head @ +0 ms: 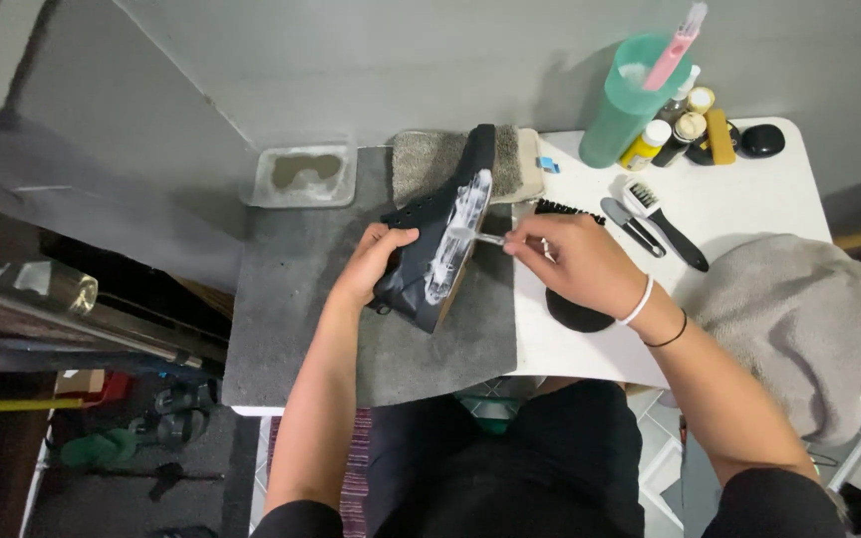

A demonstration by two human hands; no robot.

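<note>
A tall green cup (626, 100) behind the black shoe (437, 244) holds a pink-handled brush, and a clear tray (303, 175) beyond the shoe holds murky water. The small brush (478, 237) head is hard to make out against the foamy sole. The left hand (376, 261) grips the shoe's upper above the grey mat (291, 299); the right hand (570, 261) pinches the small brush against the sole.

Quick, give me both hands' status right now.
Left hand: closed on the black shoe, holding it sole-up.
Right hand: closed on a small brush touching the foamy sole.
</note>
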